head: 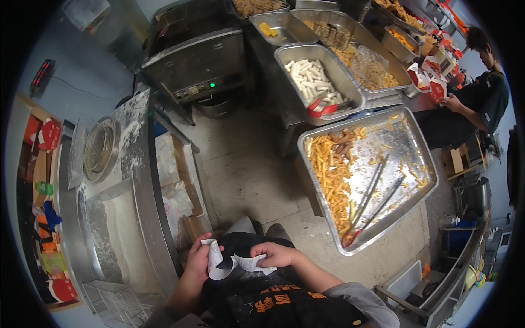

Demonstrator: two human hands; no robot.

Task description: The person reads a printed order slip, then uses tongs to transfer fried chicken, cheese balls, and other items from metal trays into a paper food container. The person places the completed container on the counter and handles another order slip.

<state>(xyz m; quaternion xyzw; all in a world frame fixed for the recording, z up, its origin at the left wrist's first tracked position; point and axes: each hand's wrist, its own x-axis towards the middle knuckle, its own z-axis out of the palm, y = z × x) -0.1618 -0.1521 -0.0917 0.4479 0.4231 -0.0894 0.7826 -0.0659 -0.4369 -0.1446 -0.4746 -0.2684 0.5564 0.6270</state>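
A curled strip of printed paper [216,262], like a till receipt, hangs between my two hands in front of my dark apron [283,299]. My left hand [198,257] grips one end of the strip, with the paper rising past the thumb. At the other end my right hand [275,255] pinches the paper between thumb and fingers. The strip bears writing and sags in a loop between the hands. To the right of my hands is a large metal tray [426,197] with French fries [328,180] along its left side. Metal tongs [373,197] lie in it.
White stick-shaped pieces [311,78] and red-handled tongs [324,109] sit in a deep metal pan [283,53]. Fryer equipment [197,53] stands ahead. On my left, a floury counter [141,123] holds a round sieve [99,149]. A co-worker [475,90] handles red boxes [438,90] at right.
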